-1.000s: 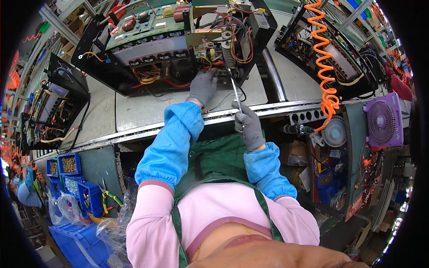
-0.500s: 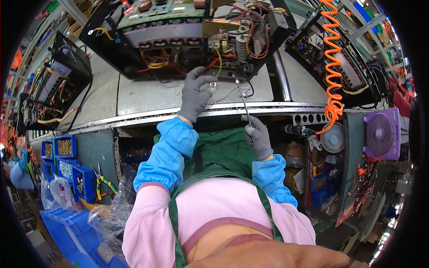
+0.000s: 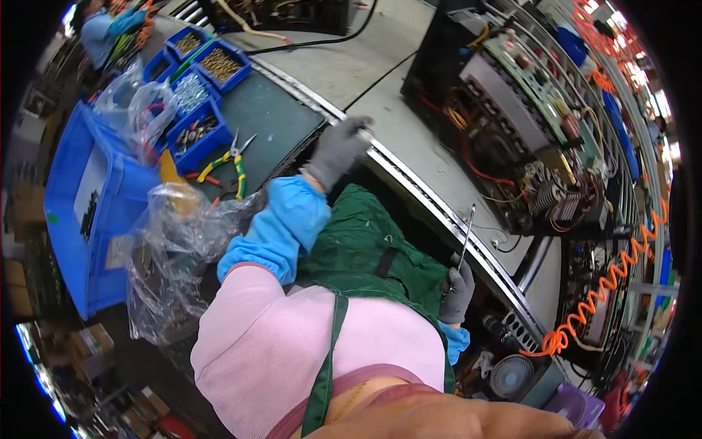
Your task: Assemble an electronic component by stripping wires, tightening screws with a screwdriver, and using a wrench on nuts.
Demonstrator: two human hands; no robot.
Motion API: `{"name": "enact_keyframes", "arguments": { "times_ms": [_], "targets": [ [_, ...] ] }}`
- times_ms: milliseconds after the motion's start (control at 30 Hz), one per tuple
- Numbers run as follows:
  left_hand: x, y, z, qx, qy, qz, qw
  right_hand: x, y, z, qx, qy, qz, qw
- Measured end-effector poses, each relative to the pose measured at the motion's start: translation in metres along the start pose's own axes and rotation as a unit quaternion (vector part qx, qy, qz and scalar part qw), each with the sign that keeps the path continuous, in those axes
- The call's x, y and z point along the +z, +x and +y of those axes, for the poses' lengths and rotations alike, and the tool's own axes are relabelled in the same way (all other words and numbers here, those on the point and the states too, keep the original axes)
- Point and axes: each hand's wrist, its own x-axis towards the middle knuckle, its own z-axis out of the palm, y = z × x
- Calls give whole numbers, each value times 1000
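My left hand (image 3: 338, 152), in a grey glove, is over the metal rail (image 3: 409, 183) at the bench edge. Its fingers are closed around a small silvery metal part (image 3: 367, 134), too small to name surely. Lower right, my right hand (image 3: 457, 294), also gloved, grips a slim steel wrench (image 3: 468, 233), its head pointing up over the rail. Beyond the wrench stands an open black machine chassis (image 3: 439, 69) with green circuit boards, coils and red wires. A thin loose wire (image 3: 497, 235) lies on the bench beside it.
Blue bins (image 3: 221, 64) of small fasteners stand at the upper left, near yellow-green pliers (image 3: 235, 164). A large blue crate (image 3: 110, 219) and clear plastic bags (image 3: 172, 263) lie on the left. An orange coiled hose (image 3: 607, 293) hangs right, above a small fan (image 3: 510, 375). Another person (image 3: 106, 33) works far left.
My view has swung left, bringing the bins nearer. My left hand has moved away from the chassis toward the bins, fingers still closed. My right hand keeps the wrench, lower and farther from the chassis.
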Motion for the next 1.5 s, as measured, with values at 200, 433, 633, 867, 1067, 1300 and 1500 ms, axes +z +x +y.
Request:
{"name": "enact_keyframes", "arguments": {
  "times_ms": [200,433,633,867,1067,1300,1500],
  "targets": [
    [-174,-45,43,222,463,388,766,21,6,-11,-9,-22,-51,998],
    [-155,-59,37,240,492,357,757,27,17,-20,10,-94,-75,993],
    [56,-68,-47,-182,-153,-146,960,68,23,-51,-94,-186,-143,967],
    [72,-46,-19,-142,-310,-124,932,70,21,-65,-199,-224,-230,926],
    [-124,4,-1,-50,91,196,975,-6,38,-42,-90,-152,34,984],
    [-218,10,-20,-55,520,240,818,-27,82,-62,-152,-204,109,961],
    [-185,5,-2,-85,720,174,667,-53,75,-68,-84,-226,87,967]
  ]
}}
